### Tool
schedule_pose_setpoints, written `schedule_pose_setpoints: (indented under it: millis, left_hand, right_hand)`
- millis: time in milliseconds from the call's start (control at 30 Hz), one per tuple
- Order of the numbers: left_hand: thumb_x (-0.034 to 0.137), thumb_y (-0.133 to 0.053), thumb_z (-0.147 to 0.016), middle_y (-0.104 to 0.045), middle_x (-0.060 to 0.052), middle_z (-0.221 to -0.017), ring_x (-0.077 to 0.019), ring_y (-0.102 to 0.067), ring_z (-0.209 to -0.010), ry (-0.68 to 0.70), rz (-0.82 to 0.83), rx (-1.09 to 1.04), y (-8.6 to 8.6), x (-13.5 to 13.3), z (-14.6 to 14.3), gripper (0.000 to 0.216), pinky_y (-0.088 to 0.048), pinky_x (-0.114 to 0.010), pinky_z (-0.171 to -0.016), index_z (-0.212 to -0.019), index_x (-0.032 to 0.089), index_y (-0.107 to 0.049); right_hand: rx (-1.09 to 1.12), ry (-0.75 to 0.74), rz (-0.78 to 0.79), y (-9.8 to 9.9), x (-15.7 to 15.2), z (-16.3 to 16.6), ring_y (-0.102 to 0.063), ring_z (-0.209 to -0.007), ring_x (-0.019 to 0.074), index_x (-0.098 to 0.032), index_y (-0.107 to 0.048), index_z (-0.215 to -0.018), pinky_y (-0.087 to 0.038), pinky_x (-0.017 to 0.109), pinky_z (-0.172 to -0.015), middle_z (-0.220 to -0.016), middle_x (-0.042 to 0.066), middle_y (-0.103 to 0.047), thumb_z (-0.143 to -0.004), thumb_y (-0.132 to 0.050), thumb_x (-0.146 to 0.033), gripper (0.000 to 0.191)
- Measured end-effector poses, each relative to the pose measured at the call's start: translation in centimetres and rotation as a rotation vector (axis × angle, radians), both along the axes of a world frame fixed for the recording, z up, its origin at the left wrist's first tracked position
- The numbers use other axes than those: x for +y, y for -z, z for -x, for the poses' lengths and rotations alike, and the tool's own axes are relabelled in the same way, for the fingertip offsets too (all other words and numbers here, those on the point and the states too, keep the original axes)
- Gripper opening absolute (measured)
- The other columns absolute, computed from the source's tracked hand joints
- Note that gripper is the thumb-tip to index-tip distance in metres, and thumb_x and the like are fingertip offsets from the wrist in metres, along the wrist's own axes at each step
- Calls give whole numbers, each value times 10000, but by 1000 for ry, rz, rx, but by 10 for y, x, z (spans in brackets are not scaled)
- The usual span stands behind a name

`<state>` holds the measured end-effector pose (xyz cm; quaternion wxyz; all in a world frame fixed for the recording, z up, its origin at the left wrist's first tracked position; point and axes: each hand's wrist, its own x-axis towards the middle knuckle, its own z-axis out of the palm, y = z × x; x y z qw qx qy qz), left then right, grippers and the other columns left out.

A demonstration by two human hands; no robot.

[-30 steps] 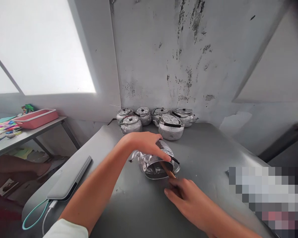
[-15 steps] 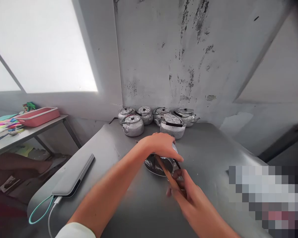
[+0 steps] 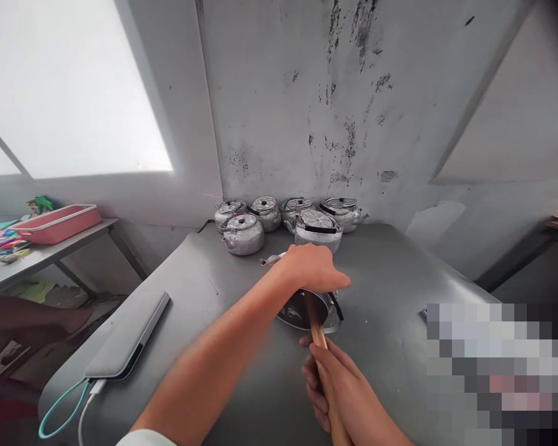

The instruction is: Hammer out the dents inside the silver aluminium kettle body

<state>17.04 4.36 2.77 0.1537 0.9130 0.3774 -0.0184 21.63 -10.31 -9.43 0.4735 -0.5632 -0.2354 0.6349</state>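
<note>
My left hand [image 3: 314,269] is laid over a small aluminium kettle [image 3: 302,308] that lies tipped on the grey metal table [image 3: 390,272], its open mouth facing me and its spout sticking out to the left. Its fingers curl round the kettle's body. My right hand [image 3: 337,387] is closed round a wooden stick [image 3: 317,331] whose far end reaches into the kettle's mouth. A black handle shows at the kettle's right side.
Several lidded aluminium kettles [image 3: 244,233] stand in a cluster at the table's far edge against the stained wall. A closed laptop [image 3: 128,337] with a teal cable lies at the left. A side table with a pink tray [image 3: 58,223] stands further left.
The kettle has turned so that its mouth faces me more squarely. My right hand has drawn back towards me and swung the stick nearly upright into the mouth.
</note>
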Motion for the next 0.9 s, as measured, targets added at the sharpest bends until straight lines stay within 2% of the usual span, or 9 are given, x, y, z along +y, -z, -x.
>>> schedule_pose_setpoints:
  millis: [200,300,367,500,567,667,800,900]
  left_hand:
    - [527,-509,-756,-719,-83,-1104,-332,-607,-1088,-38,-11,-30,2,-3,0,524,-492,-410,-895,-1168,253,-682]
    - [539,-511,-756,-718,-83,-1093,-337,-604,-1085,-71,23,-44,3,-2,-1,510,-499,-403,-858,-1146,258,-680]
    - [540,-507,-761,-720,-78,-1072,-332,-611,-1071,-85,52,-47,3,-1,0,502,-502,-395,-836,-1147,267,-672]
    - [531,-505,-761,-721,-70,-1053,-316,-625,-1038,-109,73,-31,0,-1,0,482,-492,-392,-859,-1130,269,-669]
    - [543,-492,-768,-723,-71,-1050,-317,-627,-1038,-120,75,-18,-2,-2,-2,479,-482,-405,-889,-1107,259,-676]
    - [583,-429,-809,-726,-79,-1057,-325,-626,-1060,-112,66,25,-5,-3,-4,500,-445,-440,-967,-1075,245,-685]
    - [620,-379,-826,-719,-94,-1112,-345,-612,-1112,-106,45,71,-6,-1,-6,562,-435,-458,-983,-1118,241,-672]
    - [651,-390,-800,-705,-93,-1160,-357,-602,-1141,-120,58,91,-4,4,-8,589,-477,-438,-927,-1125,249,-673]
  right_hand:
    - [-12,-195,49,0,-2,2,-507,-345,143,-295,-328,-1339,-432,253,-388,-490,-129,-451,-916,-396,-597,524]
    - [5,-291,56,-10,-8,-3,-578,-426,148,-320,-272,-1387,-466,259,-483,-530,-120,-500,-894,-493,-395,546]
    - [39,-297,44,-17,-13,-7,-589,-487,137,-299,-282,-1380,-469,256,-546,-560,-107,-538,-834,-554,-274,611]
    - [147,-350,30,-22,-18,-13,-639,-641,144,-240,-363,-1253,-484,268,-667,-662,-36,-651,-858,-596,-399,486]
    - [100,-421,21,-21,-15,-14,-637,-624,138,-240,-389,-1136,-467,246,-629,-647,-30,-657,-879,-572,-481,397]
    - [-72,-497,0,-17,-8,-14,-601,-507,127,-254,-371,-993,-400,199,-481,-554,-72,-589,-919,-492,-543,322]
    - [-177,-419,-7,-11,-1,-11,-526,-367,116,-263,-344,-948,-421,195,-401,-466,-119,-483,-977,-374,-518,258]
    - [-231,-365,65,-8,0,-10,-502,-307,108,-256,-371,-973,-428,188,-379,-447,-121,-466,-1005,-317,-497,250]
